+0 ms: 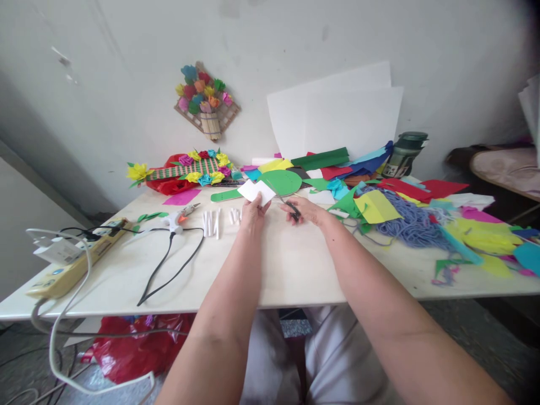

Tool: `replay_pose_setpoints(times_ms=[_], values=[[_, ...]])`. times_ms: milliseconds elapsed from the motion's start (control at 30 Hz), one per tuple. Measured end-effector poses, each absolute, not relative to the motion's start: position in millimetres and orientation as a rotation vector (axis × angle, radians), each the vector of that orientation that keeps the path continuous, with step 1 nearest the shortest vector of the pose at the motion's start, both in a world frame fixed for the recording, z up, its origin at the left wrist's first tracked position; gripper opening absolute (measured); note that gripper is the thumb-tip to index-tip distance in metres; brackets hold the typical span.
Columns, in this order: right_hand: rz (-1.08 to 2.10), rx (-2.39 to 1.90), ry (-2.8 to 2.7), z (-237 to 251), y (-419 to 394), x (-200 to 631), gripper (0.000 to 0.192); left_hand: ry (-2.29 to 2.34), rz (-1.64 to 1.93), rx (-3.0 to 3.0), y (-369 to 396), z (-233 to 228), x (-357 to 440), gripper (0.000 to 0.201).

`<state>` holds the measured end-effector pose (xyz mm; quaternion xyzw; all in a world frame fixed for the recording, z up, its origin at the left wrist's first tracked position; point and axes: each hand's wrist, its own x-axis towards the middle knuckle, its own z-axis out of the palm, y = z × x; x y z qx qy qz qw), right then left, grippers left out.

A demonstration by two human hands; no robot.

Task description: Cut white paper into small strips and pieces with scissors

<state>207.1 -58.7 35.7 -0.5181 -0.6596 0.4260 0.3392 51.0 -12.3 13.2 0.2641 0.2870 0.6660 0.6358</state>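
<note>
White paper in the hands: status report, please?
Left hand holds white paper up. Right hand grips scissors beside it. Paper scraps crowd the table on the right.

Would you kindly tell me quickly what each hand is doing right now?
Left hand: closed on a white piece of paper.
Right hand: closed around dark scissors, above the table.
</note>
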Motion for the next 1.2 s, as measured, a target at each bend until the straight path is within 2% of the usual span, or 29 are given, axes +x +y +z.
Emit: replay_pose_setpoints(times_ms=[367, 633, 933, 1200], values=[[1.087, -1.342, -1.789, 36.7, -58.1, 205.4, 0.037, 0.628, 1.540, 0.600, -9.6, 11.7, 51.4, 0.025], [1.072, -1.336, -1.786, 35.3, -56.1, 204.3, 0.037, 0.629, 1.534, 0.616, -8.1, 10.0, 51.5, 0.030], [1.079, -1.335, -1.792, 31.9, -52.1, 205.3, 0.038, 0.621, 1.512, 0.641, -9.8, 11.3, 51.4, 0.025], [1.054, -1.352, -1.813, 30.9, -50.9, 205.5, 0.037, 0.606, 1.497, 0.624, -9.2, 10.7, 50.8, 0.035]])
